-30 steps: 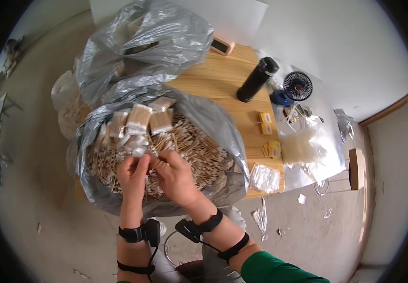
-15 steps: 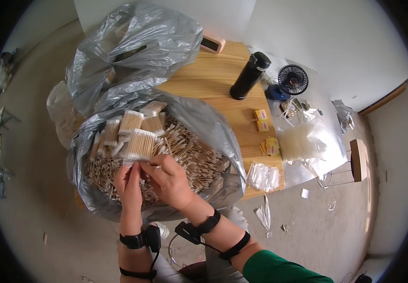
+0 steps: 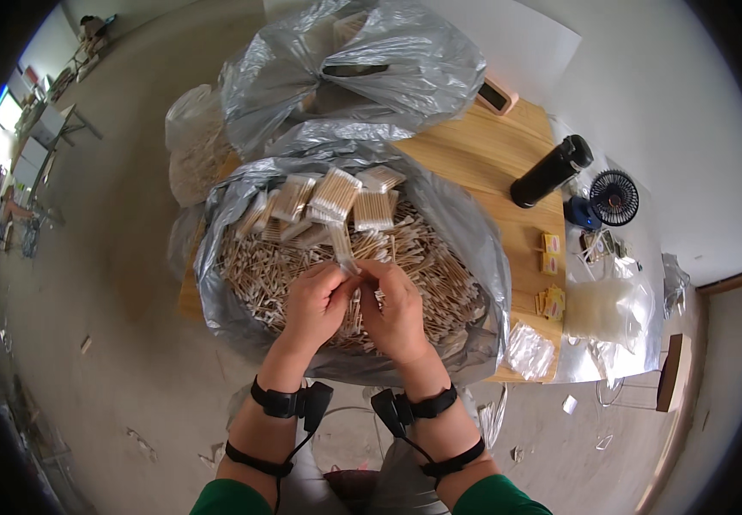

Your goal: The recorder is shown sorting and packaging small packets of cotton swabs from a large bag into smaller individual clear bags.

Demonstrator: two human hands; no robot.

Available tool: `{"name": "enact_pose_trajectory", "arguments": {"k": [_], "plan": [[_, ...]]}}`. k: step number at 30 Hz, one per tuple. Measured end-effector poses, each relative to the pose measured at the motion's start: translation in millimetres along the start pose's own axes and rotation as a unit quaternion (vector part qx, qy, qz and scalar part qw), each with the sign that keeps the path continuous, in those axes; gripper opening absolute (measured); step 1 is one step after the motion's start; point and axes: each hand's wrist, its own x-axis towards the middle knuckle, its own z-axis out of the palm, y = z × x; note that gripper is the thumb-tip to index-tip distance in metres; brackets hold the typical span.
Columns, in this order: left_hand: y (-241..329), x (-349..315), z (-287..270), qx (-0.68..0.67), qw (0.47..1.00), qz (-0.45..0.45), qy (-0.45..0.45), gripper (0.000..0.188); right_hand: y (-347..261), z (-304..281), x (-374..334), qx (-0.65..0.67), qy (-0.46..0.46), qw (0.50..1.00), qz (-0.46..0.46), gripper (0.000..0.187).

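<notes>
My left hand [image 3: 314, 302] and my right hand [image 3: 395, 309] meet over a large open grey plastic bag [image 3: 465, 215]. Between their fingertips they pinch the lower end of a small clear packet of cotton swabs [image 3: 342, 240], which stands tilted and shows a narrow side. Both hands are closed, thumbs and forefingers together at the packet's end. Below them the bag is full of loose cotton swabs [image 3: 439, 275] with wooden sticks. Just beyond the held packet, several filled packets [image 3: 335, 194] lie heaped on the loose swabs.
Behind stands another grey bag [image 3: 422, 60], with a clear bag [image 3: 192, 150] to its left. On the wooden table [image 3: 474, 146] are a black bottle [image 3: 551, 172], small yellow boxes [image 3: 550, 253] and clear plastic sleeves [image 3: 530, 350]. A small fan [image 3: 614, 197] stands further right.
The held packet has turned from showing its broad face to a narrow side. My hands are now closer to level with each other. The whole view has swung, shifting the table rightward.
</notes>
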Motion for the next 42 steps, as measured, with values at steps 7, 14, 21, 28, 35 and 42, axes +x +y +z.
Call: {"name": "enact_pose_trajectory", "arguments": {"k": [7, 14, 21, 28, 35, 42], "plan": [[-3, 0, 0, 0.0, 1.0, 0.022, 0.003, 0.01, 0, 9, -5, -0.072, 0.03, 0.997, 0.008, 0.027], [-6, -1, -15, 0.004, 0.999, -0.028, -0.039, 0.008, 5, -1, 1, -0.057, 0.085, 0.993, 0.066, 0.028], [-5, -3, -10, -0.011, 1.0, 0.003, -0.001, 0.01, 0, 14, -3, -0.057, -0.018, 0.998, -0.001, 0.028], [-4, -2, -12, 0.013, 0.999, 0.027, -0.017, 0.007, 2, 15, -4, -0.078, 0.037, 0.996, 0.028, 0.027], [2, 0, -9, 0.025, 0.998, 0.063, -0.001, 0.015, 3, 16, -5, -0.02, 0.02, 0.999, 0.041, 0.035], [0, -1, -10, 0.052, 0.99, 0.118, -0.053, 0.016, 4, 8, -2, -0.056, 0.004, 0.998, 0.01, 0.031]]}}
